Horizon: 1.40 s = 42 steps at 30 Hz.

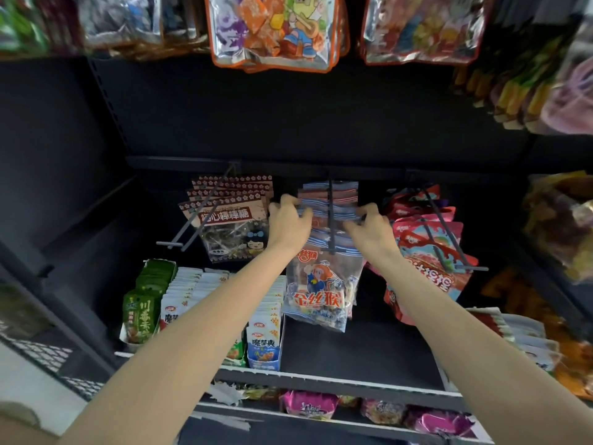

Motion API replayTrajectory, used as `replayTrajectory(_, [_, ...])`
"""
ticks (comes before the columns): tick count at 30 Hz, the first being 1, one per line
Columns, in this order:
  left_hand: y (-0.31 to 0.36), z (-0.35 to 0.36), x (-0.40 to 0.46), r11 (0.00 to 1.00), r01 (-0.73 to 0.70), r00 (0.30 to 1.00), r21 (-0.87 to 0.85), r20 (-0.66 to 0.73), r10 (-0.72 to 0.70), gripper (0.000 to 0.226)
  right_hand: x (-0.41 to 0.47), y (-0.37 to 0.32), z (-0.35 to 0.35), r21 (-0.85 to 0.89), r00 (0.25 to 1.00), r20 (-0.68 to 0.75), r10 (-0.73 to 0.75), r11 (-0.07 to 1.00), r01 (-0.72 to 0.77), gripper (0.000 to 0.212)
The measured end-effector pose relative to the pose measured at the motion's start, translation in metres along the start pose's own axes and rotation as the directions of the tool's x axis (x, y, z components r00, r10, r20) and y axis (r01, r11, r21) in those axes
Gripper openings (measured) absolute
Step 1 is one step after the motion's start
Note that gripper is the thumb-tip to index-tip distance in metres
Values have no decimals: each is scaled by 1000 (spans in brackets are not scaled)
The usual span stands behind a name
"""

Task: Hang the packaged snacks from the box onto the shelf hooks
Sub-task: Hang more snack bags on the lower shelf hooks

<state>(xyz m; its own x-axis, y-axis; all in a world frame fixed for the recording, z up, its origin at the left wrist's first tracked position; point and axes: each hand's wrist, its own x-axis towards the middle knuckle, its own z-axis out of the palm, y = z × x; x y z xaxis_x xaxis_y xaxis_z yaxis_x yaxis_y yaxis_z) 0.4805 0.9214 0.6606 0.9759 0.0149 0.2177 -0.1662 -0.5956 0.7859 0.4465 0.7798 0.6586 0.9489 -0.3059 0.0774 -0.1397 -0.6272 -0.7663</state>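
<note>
Several blue-striped candy bags point(321, 284) with a cartoon monkey hang on the middle shelf hook point(331, 216). My left hand point(288, 220) grips the left edges of the bags near their tops, fingers curled over them. From the other side my right hand point(369, 223) pinches the right edges of the same bags, beside the hook rod. Both hands sit well back along the hook, close to the rail. The box named in the task is not in view.
A left hook point(205, 210) carries brown lollipop bags point(231, 220); a right hook point(446, 232) carries pink-red bags point(430, 252). Below stand display cartons of green and white sachets point(192, 303). More snack bags point(276, 27) hang overhead, and the dark shelf floor point(369, 348) lies beneath.
</note>
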Motion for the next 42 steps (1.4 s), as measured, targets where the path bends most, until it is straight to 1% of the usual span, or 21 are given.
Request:
replayTrajectory(1, [-6,-1,-6,1000,31,999,-1,32,-31,30,-2,1,-2,-36,1000,14,-1,999,2,37])
replayTrajectory(3, [-13,-6,-10,999,31,993,19,116,-33,24,-2,1,-9,-100,998,61,-8,995,14,29])
replayTrajectory(4, [-15,-11,-12,1000,31,986,0,163,-30,23,-5,-1,-13,-104,995,103,-8,994,19,33])
replayTrajectory(6, [-15,-19,-15,985,106,961,-133,268,-67,22,-9,-5,-16,-78,982,188,-21,996,36,45])
replayTrajectory(8, [-14,-23,-15,936,218,935,-276,335,-119,24,-13,-7,-15,-67,971,230,-62,995,79,42])
replayTrajectory(9, [-14,-22,-15,922,243,930,-300,343,-134,26,-13,-8,-14,-58,967,246,-71,994,88,36])
replayTrajectory(12, [-13,-14,-11,953,195,956,-232,261,-132,20,-10,-9,-12,23,963,269,-37,999,32,25])
replayTrajectory(16, [-12,-4,-3,966,163,981,-203,137,-137,10,0,-10,-8,89,968,250,25,995,-49,31])
replayTrajectory(19, [-12,2,5,951,187,981,-245,104,-166,5,6,-9,-5,68,975,219,34,996,-50,35])
replayTrajectory(21, [-15,7,11,931,211,977,-296,94,-192,16,10,-8,-4,29,982,186,43,998,-49,36])
replayTrajectory(24, [-17,15,22,919,231,973,-321,79,-217,20,16,-7,-1,6,990,136,38,999,-39,47])
replayTrajectory(27, [-15,19,31,919,240,971,-314,53,-235,18,22,-12,0,21,991,131,30,999,-33,36])
replayTrajectory(31, [-11,21,35,929,219,974,-297,17,-225,13,27,-17,1,-28,992,124,16,1000,-12,33])
replayTrajectory(32, [-10,19,34,941,203,978,-271,15,-206,9,28,-16,1,-42,993,117,8,999,-3,34])
replayTrajectory(34, [-7,14,28,977,103,994,-184,-12,-107,14,29,-13,1,-52,994,110,-12,998,18,35])
replayTrajectory(36, [-7,7,14,992,-84,995,-91,-64,78,20,25,-9,1,-52,994,102,-45,997,51,31])
replayTrajectory(37, [-10,3,5,981,-194,977,-18,-94,192,22,22,-7,1,-48,993,89,-79,995,84,27])
replayTrajectory(38, [-12,1,-5,951,-297,946,85,-106,305,25,20,-4,2,-66,991,55,-118,990,122,28])
replayTrajectory(39, [-14,1,-13,907,-377,913,190,-87,398,28,17,0,2,-133,987,14,-161,978,162,31])
replayTrajectory(40, [-16,2,-19,858,-430,888,282,-41,458,31,14,4,4,-227,976,-20,-217,952,207,34])
replayTrajectory(42, [-19,6,-23,775,-455,878,439,76,473,39,7,10,6,-349,935,-34,-353,881,320,37])
